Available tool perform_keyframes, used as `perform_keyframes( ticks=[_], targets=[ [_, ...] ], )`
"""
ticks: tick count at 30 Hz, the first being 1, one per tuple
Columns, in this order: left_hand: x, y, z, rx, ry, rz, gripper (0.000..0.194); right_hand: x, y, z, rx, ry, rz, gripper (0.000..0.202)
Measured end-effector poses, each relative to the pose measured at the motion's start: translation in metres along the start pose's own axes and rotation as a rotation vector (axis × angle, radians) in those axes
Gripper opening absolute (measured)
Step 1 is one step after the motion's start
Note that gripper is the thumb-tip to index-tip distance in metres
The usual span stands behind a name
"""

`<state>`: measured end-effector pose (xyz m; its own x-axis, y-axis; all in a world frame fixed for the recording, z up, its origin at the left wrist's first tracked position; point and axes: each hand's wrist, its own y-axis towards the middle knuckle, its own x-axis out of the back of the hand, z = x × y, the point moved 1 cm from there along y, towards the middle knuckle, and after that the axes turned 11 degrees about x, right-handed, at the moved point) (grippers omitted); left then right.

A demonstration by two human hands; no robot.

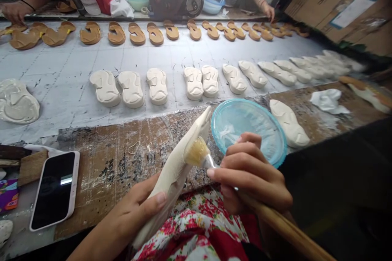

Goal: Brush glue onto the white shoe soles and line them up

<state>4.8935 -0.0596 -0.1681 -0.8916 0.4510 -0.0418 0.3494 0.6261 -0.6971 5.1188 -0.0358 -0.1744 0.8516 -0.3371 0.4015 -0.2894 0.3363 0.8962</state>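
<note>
My left hand (139, 204) grips a cream-white shoe sole (173, 171), tilted up on edge above my lap, with the thumb on its near side. In my right hand (254, 175) is a brush (197, 152) with pale bristles, a metal ferrule and a long wooden handle. Its bristles press against the textured face of the sole. Just beyond my right hand sits a translucent blue bowl (216, 130) with whitish smears inside. Another white sole (289, 124) lies to the right of the bowl.
White soles (157, 86) stand in a row across the belt (70, 65), with brown soles (154, 33) behind. A phone (55, 191) lies at left, a crumpled tissue (329, 101) at right. Across the belt are co-workers' hands (268, 11) and a cardboard box (339, 3).
</note>
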Motion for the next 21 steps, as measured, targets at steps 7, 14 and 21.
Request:
perform_keyframes(
  ticks=[7, 14, 21],
  targets=[
    [0.001, 0.015, 0.007, 0.125, -0.479, 0.207, 0.052, 0.012, -0.013, -0.019, -0.064, 0.061, -0.020, 0.015],
    [-0.021, 0.028, -0.006, 0.149, -0.631, 0.047, 0.056, -0.018, -0.018, 0.019, -0.099, 0.274, -0.014, 0.016],
    [-0.031, 0.029, -0.012, 0.189, -0.781, 0.084, 0.045, -0.018, -0.011, 0.019, -0.156, 0.502, -0.070, 0.025]
  ],
)
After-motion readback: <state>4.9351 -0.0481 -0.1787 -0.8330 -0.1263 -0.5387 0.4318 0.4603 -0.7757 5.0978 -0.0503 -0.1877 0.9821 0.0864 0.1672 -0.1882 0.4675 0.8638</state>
